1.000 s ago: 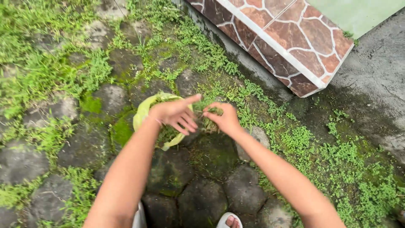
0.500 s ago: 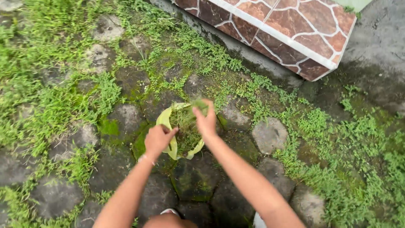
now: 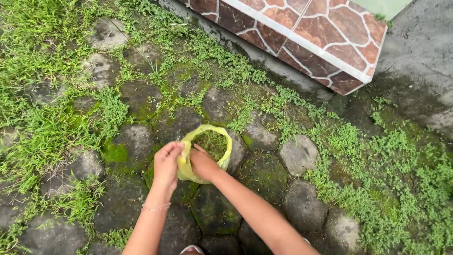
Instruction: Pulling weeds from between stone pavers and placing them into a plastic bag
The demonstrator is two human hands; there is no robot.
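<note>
Yellow-green plastic bag (image 3: 225, 159), grey mossy paving stones (image 3: 298, 155), brown stone-patterned wall (image 3: 302, 38) with white lines

Soft, even daylight, prob. overcast; no hard shadows, no glare. Focus sharp across centre, colours saturated. Wide-angle lens bends lines toward edges. Slight softness at corners; wet concrete top right w/ dull sheen.

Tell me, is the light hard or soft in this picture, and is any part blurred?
Head view: soft, even daylight, no hard shadows, no glare on the thin yellow plastic bag; both hands, left and right, look sharp at the bag's near rim; the mossy grey paving stones stay in focus; straight lines bend slightly near the edges.
</note>
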